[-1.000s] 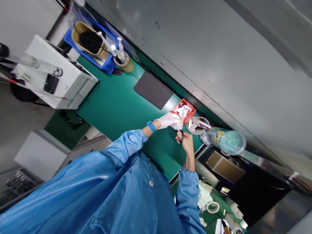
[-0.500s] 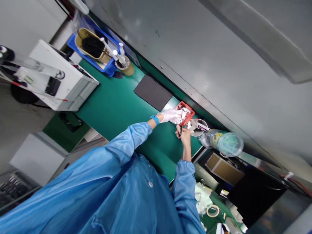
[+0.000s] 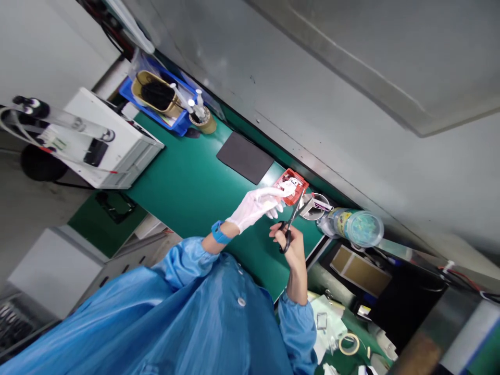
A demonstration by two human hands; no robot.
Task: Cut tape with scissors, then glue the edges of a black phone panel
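Observation:
My left hand (image 3: 255,205) wears a white glove and is raised over the green mat (image 3: 187,182), its fingers pinched together near a small white piece I cannot make out. My bare right hand (image 3: 289,242) grips black-handled scissors (image 3: 292,221), whose blades are apart and point up toward the left fingertips. Just behind the hands sits a small red tray (image 3: 292,183) holding white parts.
A dark grey pad (image 3: 244,156) lies on the mat. A blue bin (image 3: 156,101) with syringes and a tape roll (image 3: 203,122) stands far left. A round dish (image 3: 314,205) and clear jar (image 3: 357,226) are right. A white machine (image 3: 97,143) stands left.
Both hands have lifted away from the red tray toward me. The scissors, shut before, now have their blades apart. The view has shifted slightly.

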